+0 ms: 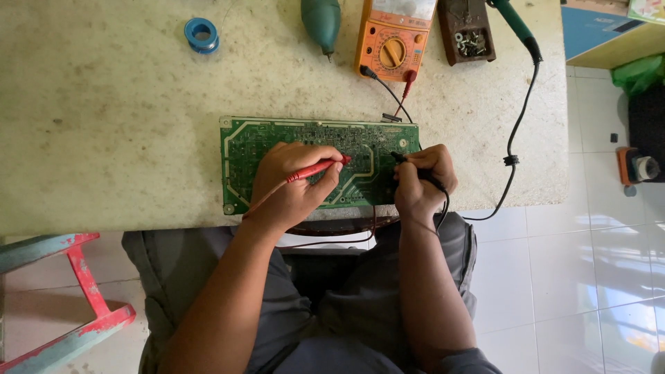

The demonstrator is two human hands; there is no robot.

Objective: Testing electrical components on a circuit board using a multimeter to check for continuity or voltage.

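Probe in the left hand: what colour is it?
Red; the probe in the left hand shows clearly in the head view.

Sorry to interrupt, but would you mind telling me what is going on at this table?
A seated person holds a red probe in the left hand and a black probe in the right hand, both tips on a green circuit board. Their leads run to an orange multimeter farther back on the table.

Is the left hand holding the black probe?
No, the left hand holds the red probe; the right hand holds the black probe.
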